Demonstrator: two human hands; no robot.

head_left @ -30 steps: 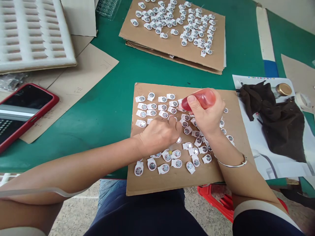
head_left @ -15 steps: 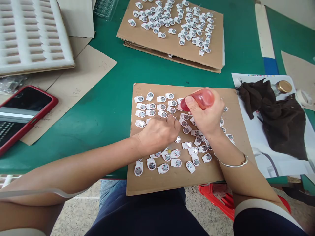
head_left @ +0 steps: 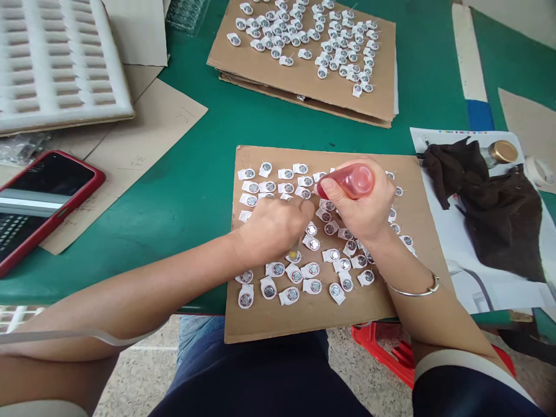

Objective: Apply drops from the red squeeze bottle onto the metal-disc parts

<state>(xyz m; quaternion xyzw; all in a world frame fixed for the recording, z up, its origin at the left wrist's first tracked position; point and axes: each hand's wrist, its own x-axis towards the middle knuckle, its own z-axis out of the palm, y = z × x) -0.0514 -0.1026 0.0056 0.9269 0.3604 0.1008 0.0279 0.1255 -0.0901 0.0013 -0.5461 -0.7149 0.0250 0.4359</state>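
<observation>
My right hand (head_left: 369,202) is wrapped round a red, see-through squeeze bottle (head_left: 354,179), tilted with its narrow end toward my left hand. My left hand (head_left: 278,226) is closed in a pinch just left of the bottle's narrow end. From under it sticks the yellow end of a thin tool (head_left: 294,255), mostly hidden by the fingers. Both hands are over a cardboard sheet (head_left: 278,324) bearing many small round silver pieces with white tabs (head_left: 312,286). My hands and forearms hide part of these pieces, and the bottle's tip is hard to make out.
Stacked cardboard (head_left: 256,66) with more of the same pieces lies at the back. A red-cased phone (head_left: 52,197) and a white foam tray (head_left: 52,58) are at left. A dark cloth (head_left: 499,220) and a gold-lidded jar (head_left: 501,152) lie on white paper at right.
My left hand has moved slightly up and left, along with the yellow-ended tool, uncovering some pieces below. My right hand has tipped the bottle a little and shifted it slightly left and down.
</observation>
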